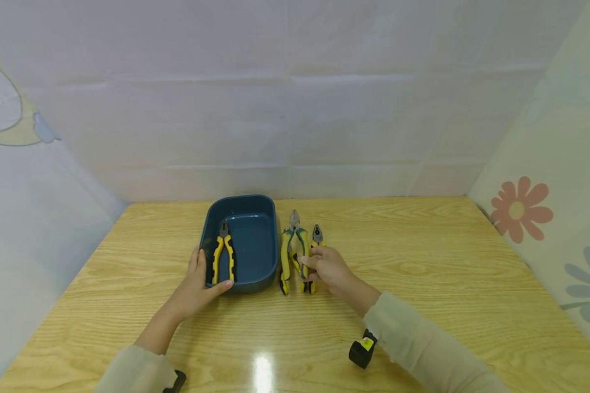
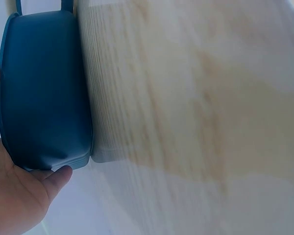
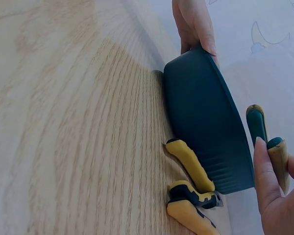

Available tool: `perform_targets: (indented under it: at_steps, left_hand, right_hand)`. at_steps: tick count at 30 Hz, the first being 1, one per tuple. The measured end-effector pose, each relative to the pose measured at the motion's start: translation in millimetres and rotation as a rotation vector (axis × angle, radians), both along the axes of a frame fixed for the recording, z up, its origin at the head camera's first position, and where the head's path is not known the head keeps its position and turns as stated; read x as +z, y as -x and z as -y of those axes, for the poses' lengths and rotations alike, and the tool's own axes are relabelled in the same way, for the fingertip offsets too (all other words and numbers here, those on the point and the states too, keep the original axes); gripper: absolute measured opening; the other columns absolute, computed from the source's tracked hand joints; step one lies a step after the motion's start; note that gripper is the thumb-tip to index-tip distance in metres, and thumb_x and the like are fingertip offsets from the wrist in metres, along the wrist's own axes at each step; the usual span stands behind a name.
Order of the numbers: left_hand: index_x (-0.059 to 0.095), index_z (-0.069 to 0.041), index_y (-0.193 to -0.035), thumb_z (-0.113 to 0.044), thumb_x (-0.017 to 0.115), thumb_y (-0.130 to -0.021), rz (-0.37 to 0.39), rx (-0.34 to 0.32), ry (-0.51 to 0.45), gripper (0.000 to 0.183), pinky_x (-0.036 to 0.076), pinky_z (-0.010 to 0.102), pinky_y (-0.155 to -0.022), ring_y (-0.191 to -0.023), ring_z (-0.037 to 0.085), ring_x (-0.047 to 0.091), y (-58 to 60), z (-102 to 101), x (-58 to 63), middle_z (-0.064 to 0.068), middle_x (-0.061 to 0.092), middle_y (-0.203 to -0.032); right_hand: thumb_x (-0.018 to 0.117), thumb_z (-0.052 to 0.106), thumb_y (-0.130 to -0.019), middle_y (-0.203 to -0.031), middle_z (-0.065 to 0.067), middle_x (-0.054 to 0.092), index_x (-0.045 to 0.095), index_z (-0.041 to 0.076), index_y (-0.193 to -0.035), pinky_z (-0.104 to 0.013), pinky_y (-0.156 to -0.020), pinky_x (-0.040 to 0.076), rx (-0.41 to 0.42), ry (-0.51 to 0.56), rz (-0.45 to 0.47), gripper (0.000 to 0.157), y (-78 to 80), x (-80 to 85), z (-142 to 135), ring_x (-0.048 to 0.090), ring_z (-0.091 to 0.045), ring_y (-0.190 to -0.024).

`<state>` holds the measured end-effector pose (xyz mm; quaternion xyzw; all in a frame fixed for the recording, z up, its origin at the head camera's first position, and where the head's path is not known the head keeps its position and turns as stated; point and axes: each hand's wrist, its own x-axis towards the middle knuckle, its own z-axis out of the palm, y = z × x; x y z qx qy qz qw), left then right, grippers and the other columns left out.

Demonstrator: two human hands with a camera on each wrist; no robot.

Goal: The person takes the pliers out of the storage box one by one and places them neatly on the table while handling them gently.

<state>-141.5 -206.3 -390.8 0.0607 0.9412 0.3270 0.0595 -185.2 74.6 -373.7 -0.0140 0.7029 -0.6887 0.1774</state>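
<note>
My left hand [image 1: 196, 286] grips the near left corner of a dark blue-green plastic basin [image 1: 263, 285], thumb at its front rim and fingers along the side. Inside the basin lies a pair of yellow-and-black pliers [image 1: 217, 262]. Just right of the basin, my right hand [image 1: 330, 270] pinches one handle of green-and-yellow pliers [image 1: 302, 237], whose jaws point away from me. In the right wrist view these pliers' handles [image 3: 279, 159] are raised off the table. Beneath and beside them lie more yellow-and-black pliers [image 1: 317, 234], partly hidden by the hand.
The wooden table [image 1: 413, 262] ends at a pale cloth backdrop [image 1: 349, 131] behind the basin. A printed cloth with flowers [image 1: 516, 210] hangs at the right. Near my right sleeve is a black wrist device [image 1: 361, 352] with a yellow label.
</note>
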Motion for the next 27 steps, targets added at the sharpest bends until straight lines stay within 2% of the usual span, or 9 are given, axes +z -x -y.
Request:
perform_targets:
  at_steps: [8,15,20,23,27]
  left_hand:
    - [-0.012,0.006,-0.133,-0.055,0.050,-0.078,0.006,0.004,0.003,0.103,0.020,0.056,-0.092,-0.123,0.044,0.003,0.4,1,-0.2,0.015,-0.025,-0.137]
    - [-0.012,0.007,-0.133,-0.054,0.050,-0.079,0.013,0.003,-0.001,0.102,0.019,0.056,-0.093,-0.123,0.044,0.002,0.0,0,1.1,0.015,-0.025,-0.137]
    - [-0.012,0.006,-0.133,-0.053,0.050,-0.079,0.013,-0.001,-0.002,0.101,0.019,0.056,-0.093,-0.123,0.044,0.002,-0.2,0,2.0,0.015,-0.025,-0.137]
    - [-0.013,0.006,-0.133,-0.054,0.050,-0.079,0.013,-0.004,-0.004,0.102,0.019,0.056,-0.093,-0.123,0.044,0.002,0.2,0,2.0,0.015,-0.025,-0.137]
    - [-0.013,0.006,-0.133,-0.055,0.049,-0.079,0.012,-0.003,-0.005,0.102,0.019,0.056,-0.093,-0.123,0.044,0.003,0.8,1,1.8,0.015,-0.025,-0.137]
  right_hand:
    - [0.045,0.000,-0.088,-0.103,-0.031,0.048,0.040,-0.018,-0.113,-0.039,-0.070,0.048,-0.010,0.029,0.016,0.031,-3.0,0.9,-6,0.056,-0.034,-0.080]
    - [0.042,-0.001,-0.089,-0.110,-0.033,0.043,0.035,-0.018,-0.117,-0.042,-0.075,0.046,0.002,0.057,0.035,0.034,-5.8,-0.6,-10,0.051,-0.039,-0.091]
    - [0.043,-0.001,-0.089,-0.102,-0.031,0.047,0.040,-0.017,-0.113,-0.042,-0.072,0.047,-0.007,0.053,0.024,0.029,-7.5,-2.0,-15,0.057,-0.029,-0.074]
    - [0.043,-0.001,-0.088,-0.093,-0.024,0.049,0.042,-0.016,-0.110,-0.043,-0.071,0.047,-0.015,0.034,0.019,0.026,-8.3,-3.1,-17,0.056,-0.021,-0.063]
    - [0.044,0.000,-0.088,-0.090,-0.021,0.050,0.043,-0.015,-0.107,-0.043,-0.071,0.047,-0.004,0.023,0.005,0.024,-8.9,-5.1,-20,0.057,-0.021,-0.065]
